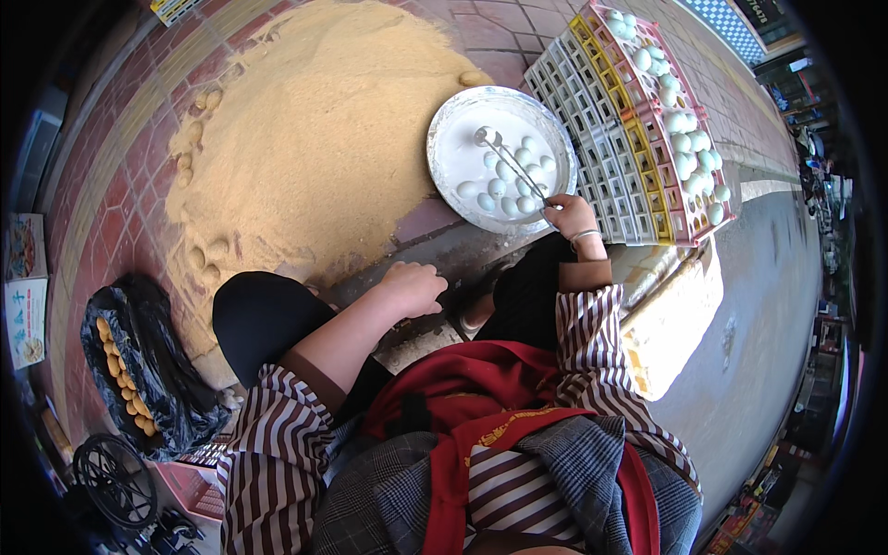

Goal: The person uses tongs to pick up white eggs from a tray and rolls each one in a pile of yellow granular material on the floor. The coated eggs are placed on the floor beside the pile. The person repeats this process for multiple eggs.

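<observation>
My right hand (570,214) grips the handles of metal egg tongs (517,166) at the near right rim of a round metal basin (438,182). The tongs reach across the basin, and a white-coated egg (489,135) sits in their far end. White paste (463,149) covers the basin's floor. Several pale blue-green eggs (497,187) lie in it, mostly on the near right side. My left hand (411,288) hangs between my knees, fingers curled, with no object visible in it. Its palm is hidden.
Tan husk-like powder (312,139) is spread on the paving, with several coated eggs (198,258) along its edge. Stacked plastic egg trays (610,132) stand right of the basin, topped with eggs (683,142). A black plastic bag (173,388) at left holds coated eggs (114,366).
</observation>
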### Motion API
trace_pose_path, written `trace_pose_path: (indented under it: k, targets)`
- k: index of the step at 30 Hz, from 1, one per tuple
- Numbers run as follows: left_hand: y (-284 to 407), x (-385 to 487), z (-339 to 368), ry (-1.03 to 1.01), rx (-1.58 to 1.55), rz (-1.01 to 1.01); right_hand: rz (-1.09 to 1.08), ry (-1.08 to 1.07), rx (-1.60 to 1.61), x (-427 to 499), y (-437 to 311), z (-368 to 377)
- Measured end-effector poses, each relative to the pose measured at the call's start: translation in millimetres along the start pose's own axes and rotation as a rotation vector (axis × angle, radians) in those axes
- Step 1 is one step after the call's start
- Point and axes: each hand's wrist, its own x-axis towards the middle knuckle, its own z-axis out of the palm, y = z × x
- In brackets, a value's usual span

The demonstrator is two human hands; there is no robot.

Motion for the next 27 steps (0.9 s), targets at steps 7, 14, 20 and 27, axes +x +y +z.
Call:
trace_pose_path:
  k: [7, 14, 20, 27]
  targets:
    - [0, -1, 1, -0.008, 0.001, -0.007, -0.030, -0.033, 0.015, 2, -10, 12]
    - [-1, -1, 2, -0.002, -0.002, -0.010, -0.039, -0.042, 0.010, 4, -10, 14]
    - [-1, -1, 2, -0.009, 0.005, -0.014, -0.028, -0.048, 0.001, 4, -12, 14]
    - [-1, -3, 2, 0.005, 0.001, 0.003, -0.055, -0.059, -0.154, 4, -27, 22]
